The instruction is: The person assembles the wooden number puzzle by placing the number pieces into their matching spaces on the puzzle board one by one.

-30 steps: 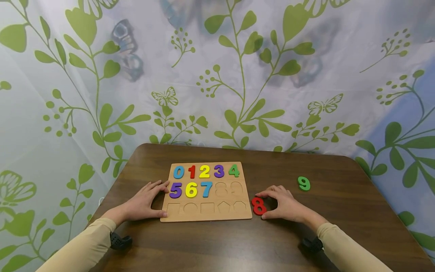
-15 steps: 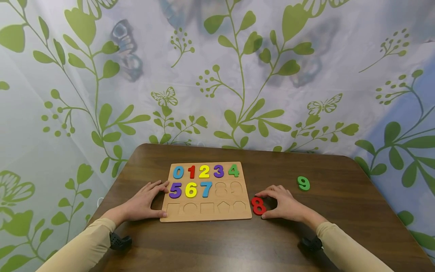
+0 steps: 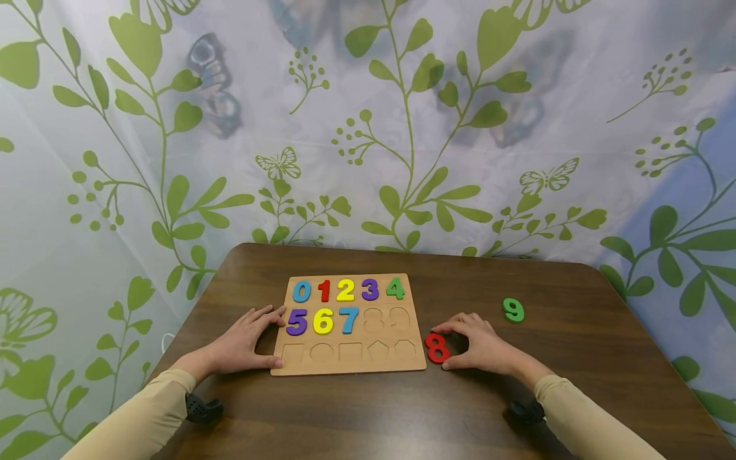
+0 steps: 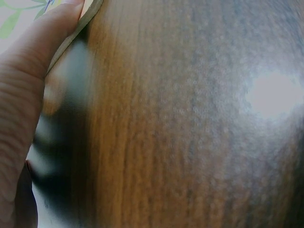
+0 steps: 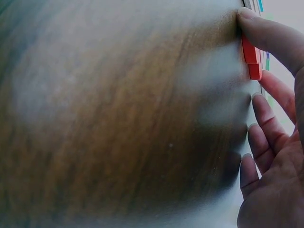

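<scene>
In the head view, a wooden number puzzle board (image 3: 345, 365) lies on the table. Blue 0, red 1, yellow 2, purple 3, green 4, purple 5, yellow 6 and blue 7 sit on it. My left hand (image 3: 237, 345) rests at the board's left edge, thumb and index finger spread apart and touching it. Just off the board's right side, my right hand (image 3: 482, 345) holds a red number 8 (image 3: 438, 349) between thumb and index finger. The right wrist view shows that red number 8 (image 5: 251, 57) by the thumb tip, the other fingers spread below.
A green number 9 (image 3: 513, 310) lies on the brown table (image 3: 368, 415), right of the board and beyond my right hand. Recesses for 8, 9 and several shapes show bare wood. Behind the table hangs a leaf-patterned cloth (image 3: 322, 191).
</scene>
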`<state>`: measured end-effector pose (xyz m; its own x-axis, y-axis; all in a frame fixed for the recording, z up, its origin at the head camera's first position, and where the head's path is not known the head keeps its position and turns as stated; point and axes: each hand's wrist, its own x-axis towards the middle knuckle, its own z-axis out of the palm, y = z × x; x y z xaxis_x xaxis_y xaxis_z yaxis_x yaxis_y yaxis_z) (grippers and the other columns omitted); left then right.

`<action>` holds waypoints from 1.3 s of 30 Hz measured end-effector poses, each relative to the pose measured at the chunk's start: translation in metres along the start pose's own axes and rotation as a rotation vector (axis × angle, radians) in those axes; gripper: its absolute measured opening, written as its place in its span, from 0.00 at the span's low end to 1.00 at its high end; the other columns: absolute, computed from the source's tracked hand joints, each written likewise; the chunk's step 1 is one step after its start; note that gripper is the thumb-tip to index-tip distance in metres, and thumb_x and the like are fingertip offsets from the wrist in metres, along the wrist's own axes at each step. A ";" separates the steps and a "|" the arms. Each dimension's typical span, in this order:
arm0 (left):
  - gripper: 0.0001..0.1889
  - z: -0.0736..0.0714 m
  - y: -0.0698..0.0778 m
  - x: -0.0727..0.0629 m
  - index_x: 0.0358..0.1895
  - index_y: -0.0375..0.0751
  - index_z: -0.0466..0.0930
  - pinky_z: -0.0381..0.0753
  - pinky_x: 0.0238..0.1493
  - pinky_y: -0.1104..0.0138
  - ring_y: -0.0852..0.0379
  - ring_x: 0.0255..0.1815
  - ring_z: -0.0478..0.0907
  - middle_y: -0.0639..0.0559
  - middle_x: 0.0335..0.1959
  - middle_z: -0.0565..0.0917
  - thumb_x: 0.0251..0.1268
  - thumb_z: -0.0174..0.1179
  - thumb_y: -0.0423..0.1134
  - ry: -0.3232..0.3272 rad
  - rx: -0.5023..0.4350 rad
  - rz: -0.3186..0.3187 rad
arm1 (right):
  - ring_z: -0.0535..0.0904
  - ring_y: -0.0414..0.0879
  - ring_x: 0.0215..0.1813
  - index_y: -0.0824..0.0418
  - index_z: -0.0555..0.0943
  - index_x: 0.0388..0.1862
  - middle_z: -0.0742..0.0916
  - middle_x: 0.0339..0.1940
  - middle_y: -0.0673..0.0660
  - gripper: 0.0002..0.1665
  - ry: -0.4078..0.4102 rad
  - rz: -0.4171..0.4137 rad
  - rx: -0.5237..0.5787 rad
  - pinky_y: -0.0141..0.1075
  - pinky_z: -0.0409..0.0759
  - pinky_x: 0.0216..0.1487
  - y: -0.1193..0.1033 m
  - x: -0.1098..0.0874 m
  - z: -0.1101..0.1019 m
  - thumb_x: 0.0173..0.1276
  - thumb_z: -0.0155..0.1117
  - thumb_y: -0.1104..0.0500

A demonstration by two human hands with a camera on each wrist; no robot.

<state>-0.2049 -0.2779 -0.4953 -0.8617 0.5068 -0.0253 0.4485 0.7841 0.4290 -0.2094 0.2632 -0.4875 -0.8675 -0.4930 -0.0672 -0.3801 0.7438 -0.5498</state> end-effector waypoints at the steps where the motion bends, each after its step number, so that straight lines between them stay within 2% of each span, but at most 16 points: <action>1: 0.42 0.000 0.000 0.000 0.64 0.55 0.71 0.43 0.77 0.37 0.36 0.81 0.51 0.49 0.81 0.60 0.52 0.66 0.76 0.000 0.000 0.001 | 0.67 0.48 0.59 0.39 0.80 0.64 0.77 0.55 0.43 0.41 0.000 -0.001 -0.002 0.61 0.64 0.61 0.000 0.000 0.000 0.51 0.80 0.32; 9: 0.42 0.000 -0.001 0.000 0.64 0.55 0.71 0.43 0.77 0.37 0.36 0.81 0.51 0.49 0.81 0.60 0.51 0.65 0.76 -0.004 0.004 0.000 | 0.67 0.47 0.59 0.39 0.80 0.64 0.77 0.55 0.43 0.40 -0.001 -0.003 -0.003 0.61 0.64 0.61 -0.001 0.000 0.000 0.52 0.80 0.33; 23: 0.43 -0.004 0.003 0.004 0.63 0.52 0.72 0.45 0.76 0.36 0.35 0.80 0.52 0.46 0.81 0.61 0.50 0.65 0.77 -0.050 0.039 -0.019 | 0.68 0.48 0.60 0.38 0.81 0.62 0.77 0.55 0.44 0.38 0.005 0.010 -0.014 0.60 0.65 0.61 -0.002 0.000 0.000 0.52 0.80 0.33; 39: 0.43 -0.005 0.001 0.004 0.63 0.52 0.72 0.45 0.77 0.36 0.35 0.81 0.51 0.47 0.80 0.61 0.50 0.66 0.77 -0.035 0.024 -0.011 | 0.68 0.48 0.59 0.37 0.82 0.60 0.78 0.54 0.44 0.36 0.018 0.006 -0.030 0.61 0.65 0.62 -0.002 0.002 0.000 0.52 0.79 0.32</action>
<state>-0.2093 -0.2767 -0.4904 -0.8580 0.5100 -0.0614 0.4451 0.7977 0.4070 -0.2105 0.2613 -0.4866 -0.8753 -0.4804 -0.0554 -0.3839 0.7600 -0.5244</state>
